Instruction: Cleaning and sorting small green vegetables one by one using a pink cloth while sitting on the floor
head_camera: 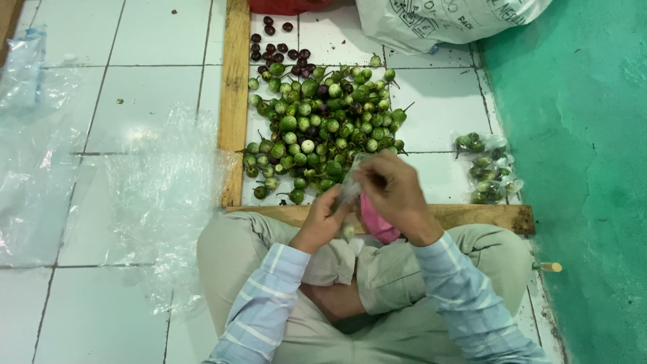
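I sit cross-legged on a white tiled floor. Both hands are raised over my lap and pinch a small clear plastic bag (352,183). My left hand (323,219) grips its lower side, and my right hand (394,192) holds its top. A pink object (377,222) shows under my right hand. Just beyond my hands lies a heap of small round green eggplants (323,128), with a few dark purple ones (276,50) at its far edge.
A wooden frame (234,101) borders the heap on the left and near side. Two filled clear bags of eggplants (486,168) lie to the right, by a green wall (579,168). Clear plastic sheets (155,189) cover the floor left. A white sack (438,20) sits at top.
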